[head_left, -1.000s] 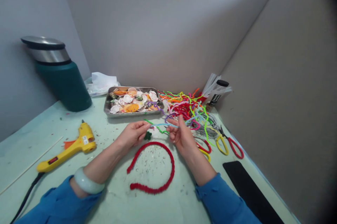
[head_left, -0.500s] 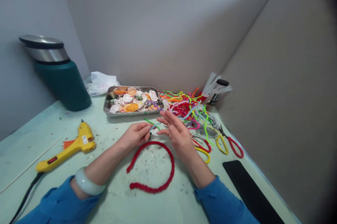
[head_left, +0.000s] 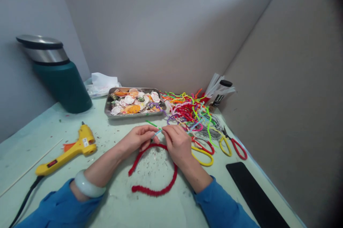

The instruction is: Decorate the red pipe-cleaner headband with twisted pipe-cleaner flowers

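Observation:
A light blue pipe cleaner [head_left: 157, 133] runs between my two hands over the middle of the table. My left hand [head_left: 140, 137] pinches one part of it between thumb and fingers. Close beside it, my right hand [head_left: 178, 142] grips the same pipe cleaner with the fingertips. Under the hands lies a red fuzzy hoop [head_left: 160, 193], shaped like a headband, its gap facing left. My right hand covers part of its upper right side. A short green pipe cleaner [head_left: 151, 123] lies just beyond my fingers.
Seashells fill a metal tray [head_left: 134, 116] at the back. Tangled colourful pipe cleaners [head_left: 184, 108] lie right of it, near scissors [head_left: 238, 149] with red and yellow handles. A yellow glue gun [head_left: 66, 153] and a green bottle [head_left: 63, 85] stand left; a black strip [head_left: 254, 192] lies right.
My right hand has come down and left, its spread fingers closing on the light blue pipe cleaner beside my left hand. My left hand keeps its pinch, nearly in place.

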The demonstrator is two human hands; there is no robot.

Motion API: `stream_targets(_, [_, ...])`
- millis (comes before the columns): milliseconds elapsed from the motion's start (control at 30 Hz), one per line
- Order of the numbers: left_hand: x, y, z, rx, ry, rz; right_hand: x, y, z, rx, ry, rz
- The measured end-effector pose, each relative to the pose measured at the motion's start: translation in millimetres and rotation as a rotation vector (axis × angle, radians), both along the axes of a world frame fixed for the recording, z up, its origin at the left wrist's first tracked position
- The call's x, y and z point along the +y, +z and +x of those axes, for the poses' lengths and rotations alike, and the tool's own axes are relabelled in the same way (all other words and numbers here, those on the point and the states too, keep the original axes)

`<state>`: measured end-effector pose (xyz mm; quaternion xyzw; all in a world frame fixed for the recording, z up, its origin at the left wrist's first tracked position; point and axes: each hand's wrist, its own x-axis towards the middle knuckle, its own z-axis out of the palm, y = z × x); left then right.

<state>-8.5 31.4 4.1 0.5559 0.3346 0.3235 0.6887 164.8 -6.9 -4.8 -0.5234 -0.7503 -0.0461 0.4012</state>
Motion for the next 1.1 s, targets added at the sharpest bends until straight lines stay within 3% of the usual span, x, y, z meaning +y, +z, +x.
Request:
stream_targets(200, [0,1.2,-1,0.053,-0.042,-0.031,-1,0.7,-2,-0.069,-0.034,0.055])
stream_targets(400, [4,-6.9,-2,0.070,0.058,-0.017,-4,5.2,-7,-0.243,-0.124,0.089])
stream_targets(533, [4,-5.5,-3,0.043,0.021,-0.013,-6,6.0,-9,-0.276,-0.117,0.102])
stream_targets(767, [0,4.7,-5,-0.027,-0.090,-0.055,-7,6.7,-8,-0.222,-0.107,0.134])
stream_targets(1100, [1,-4.1,-4,0.039,-0.035,-0.018,-7,3.4,-8,-0.020,0.030,0.049])
